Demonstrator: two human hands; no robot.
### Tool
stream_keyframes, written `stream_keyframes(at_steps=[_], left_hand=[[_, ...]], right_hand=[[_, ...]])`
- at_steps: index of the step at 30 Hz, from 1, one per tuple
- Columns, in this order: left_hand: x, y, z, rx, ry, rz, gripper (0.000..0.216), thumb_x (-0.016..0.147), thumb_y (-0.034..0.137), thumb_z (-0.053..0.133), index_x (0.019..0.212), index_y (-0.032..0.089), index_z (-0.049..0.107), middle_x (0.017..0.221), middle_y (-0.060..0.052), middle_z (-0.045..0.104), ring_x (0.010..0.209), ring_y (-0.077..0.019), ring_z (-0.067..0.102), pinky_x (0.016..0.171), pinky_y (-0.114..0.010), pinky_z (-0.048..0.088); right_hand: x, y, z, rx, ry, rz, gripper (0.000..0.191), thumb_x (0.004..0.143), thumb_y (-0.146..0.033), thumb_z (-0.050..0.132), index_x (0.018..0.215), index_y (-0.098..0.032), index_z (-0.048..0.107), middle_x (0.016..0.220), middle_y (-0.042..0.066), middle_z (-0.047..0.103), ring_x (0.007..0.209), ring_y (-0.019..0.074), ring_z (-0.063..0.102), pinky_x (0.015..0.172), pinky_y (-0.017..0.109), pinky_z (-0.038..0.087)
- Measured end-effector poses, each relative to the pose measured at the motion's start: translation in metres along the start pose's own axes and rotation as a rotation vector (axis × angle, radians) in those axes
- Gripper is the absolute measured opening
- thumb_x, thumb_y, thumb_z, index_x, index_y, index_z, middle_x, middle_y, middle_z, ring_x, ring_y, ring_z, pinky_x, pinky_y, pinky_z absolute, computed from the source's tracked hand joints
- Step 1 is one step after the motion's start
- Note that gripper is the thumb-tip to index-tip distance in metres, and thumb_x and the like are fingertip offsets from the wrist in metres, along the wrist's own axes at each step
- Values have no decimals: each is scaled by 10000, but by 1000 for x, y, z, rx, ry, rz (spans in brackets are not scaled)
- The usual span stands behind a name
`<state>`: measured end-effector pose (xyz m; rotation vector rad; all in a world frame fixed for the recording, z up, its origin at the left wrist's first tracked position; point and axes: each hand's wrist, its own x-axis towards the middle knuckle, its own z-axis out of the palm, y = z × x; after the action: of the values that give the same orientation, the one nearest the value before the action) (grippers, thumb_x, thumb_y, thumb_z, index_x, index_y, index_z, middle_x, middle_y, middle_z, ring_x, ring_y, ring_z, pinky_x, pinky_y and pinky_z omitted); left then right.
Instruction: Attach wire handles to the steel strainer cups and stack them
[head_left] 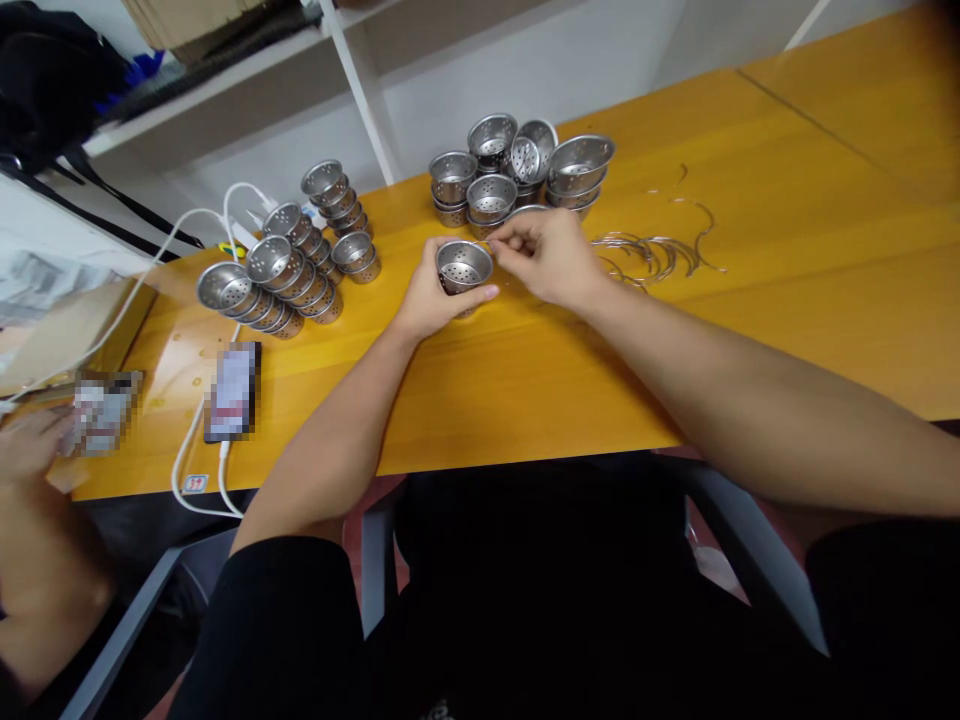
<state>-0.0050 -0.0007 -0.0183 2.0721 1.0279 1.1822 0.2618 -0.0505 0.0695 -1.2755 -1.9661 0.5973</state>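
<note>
My left hand (437, 300) is wrapped round a small perforated metal cup (463, 266), holding it upright over the table with its opening facing up. At the cup's right rim, my right hand (544, 255) pinches with thumb and forefinger. A thin glint at those fingertips looks like a wire, though most of it is hidden. Curved thin metal wires (652, 256) lie in a loose heap to the right of my right hand. Behind my hands stand stacked perforated cups (491, 198), one of them tipped on its side.
More stacked cups (281, 265) stand at the left, some leaning. Nearer me lies a phone (234, 390) with a white cable (180, 465) plugged in. Another person's hand (30, 440) holds a blurred object at the far left. A white shelf (352, 90) rises behind the wooden table (510, 400).
</note>
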Motion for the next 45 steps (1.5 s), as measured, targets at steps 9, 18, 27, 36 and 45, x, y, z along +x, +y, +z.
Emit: stream_keyframes(at_steps=[9,18,27,36,45], left_hand=[[-2,14,6,-4,-22,-47,1175,725,850,1232,1577,325,615,1552,-117,792,1525,-434,855,1379,-665,702],[-2,22,4,-11,-42,-55,1200,743,919,1188,1590,306,599,1588,-143,781,1540,-429,833,1374,-630,685],[-4,19,6,78,-30,22,1144,859,991,1069,1633,292,598,1570,-157,782,1523,-428,829,1367,-657,671],[3,-5,-4,-30,-92,194,1018,1009,1026,906,1645,301,579,1517,-121,806,1445,-380,869,1374,-663,674],[2,1,3,72,-72,226,995,1041,875,990,1708,296,531,1517,-122,791,1446,-372,859,1384,-651,664]], right_hand=[[0,3,6,-6,3,-2,373,1213,-527,720,1314,-265,966,1154,150,900,1117,390,834,1015,534,706],[6,13,15,42,48,-58,288,1171,-462,780,1206,-238,956,995,118,847,938,334,776,894,489,664],[10,18,26,307,166,-154,135,1095,-411,954,1153,-304,897,867,33,731,805,269,669,830,466,652],[5,7,1,726,-249,-220,755,848,-928,1164,1111,-298,842,956,33,838,642,187,668,578,369,540],[6,5,7,754,-186,-174,769,756,-908,1223,933,-296,793,699,1,725,595,198,653,578,374,559]])
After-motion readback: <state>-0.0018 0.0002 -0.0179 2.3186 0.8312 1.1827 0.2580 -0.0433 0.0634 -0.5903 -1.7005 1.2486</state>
